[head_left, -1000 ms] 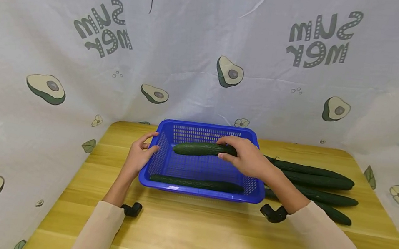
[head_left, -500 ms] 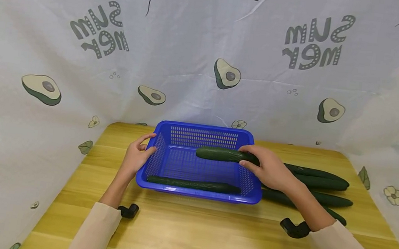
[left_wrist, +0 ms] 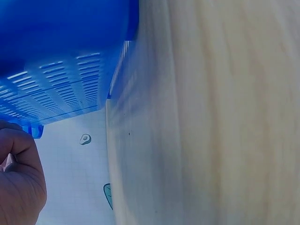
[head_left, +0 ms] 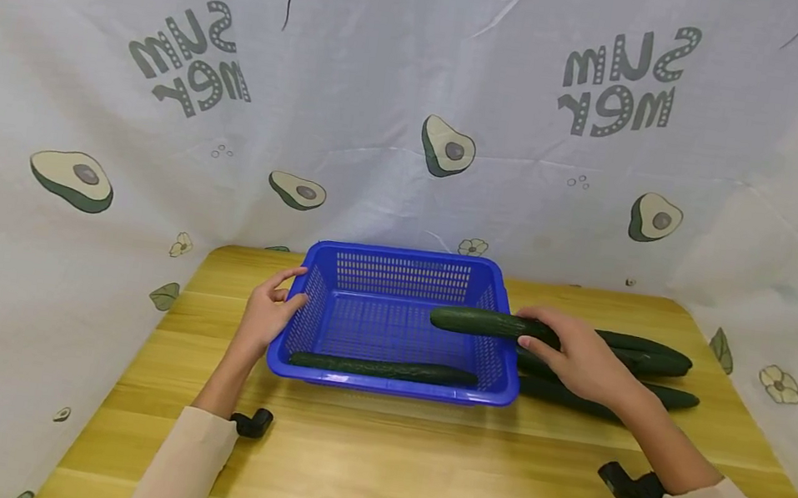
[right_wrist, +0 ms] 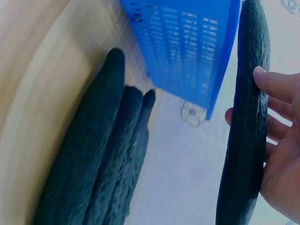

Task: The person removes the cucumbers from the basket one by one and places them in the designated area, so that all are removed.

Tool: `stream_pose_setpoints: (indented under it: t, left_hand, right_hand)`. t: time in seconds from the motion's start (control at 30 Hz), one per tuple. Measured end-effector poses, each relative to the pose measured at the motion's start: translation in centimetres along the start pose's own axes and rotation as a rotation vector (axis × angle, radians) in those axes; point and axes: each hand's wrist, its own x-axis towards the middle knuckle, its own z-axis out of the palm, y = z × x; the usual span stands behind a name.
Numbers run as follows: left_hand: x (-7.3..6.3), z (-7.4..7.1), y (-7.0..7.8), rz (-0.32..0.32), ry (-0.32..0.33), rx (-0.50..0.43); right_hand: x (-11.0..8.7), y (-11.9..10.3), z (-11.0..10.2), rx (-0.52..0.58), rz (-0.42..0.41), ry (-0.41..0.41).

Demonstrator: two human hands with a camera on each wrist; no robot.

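Observation:
My right hand (head_left: pixel 584 362) grips a long dark green cucumber (head_left: pixel 473 321), thumb on the near side and fingers behind. This cucumber lies level over the right rim of a blue plastic basket (head_left: pixel 392 384), its left end above the inside. In the right wrist view the cucumber (right_wrist: pixel 248 122) runs nearly lengthwise between thumb and fingers. Another cucumber (head_left: pixel 383 368) rests inside the basket along the front wall. At the basket's left rim, my left hand (head_left: pixel 265 315) holds on with thumb and fingers. The left wrist view catches only part of that hand (left_wrist: pixel 21 183), beside the basket's slotted wall (left_wrist: pixel 70 89).
Several more cucumbers (head_left: pixel 657 360) lie on the wooden table (head_left: pixel 415 470) right of the basket, partly hidden by the right hand and forearm. A white curtain (head_left: pixel 377 69) with avocado prints hangs behind the table. Black wrist mounts (head_left: pixel 628 485) sit on both forearms.
My right hand has moved right with the cucumber, from above the basket's middle to over its right rim. The left hand keeps its hold on the left rim.

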Motion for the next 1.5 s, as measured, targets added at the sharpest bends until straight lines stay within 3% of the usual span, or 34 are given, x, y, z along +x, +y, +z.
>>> stream_pose_setpoints:
  t: [0.37,0.67,0.93,1.2,1.5]
  left_hand:
    - [-0.3,0.1,0.3,0.003,0.014,0.026]
    - [-0.3,0.0,0.2,-0.010,0.006,0.026]
    - [-0.4,0.0,0.7,-0.016,0.007,0.026]
    - [-0.3,0.0,0.8,-0.010,-0.002,0.027]
    - [-0.2,-0.2,1.3,-0.084,-0.044,-0.038]
  right_hand:
    - [-3.2,2.2,-1.7,-0.012,0.021,0.039]
    - [-6.2,4.4,-2.7,-0.091,0.031,0.100]
    - [-8.7,7.0,-3.2,-0.122,0.091,0.090]
    - [-10.2,9.1,-1.6,-0.152,0.057,0.090]
    - [-11.1,9.6,1.2,-0.095,0.068,0.052]
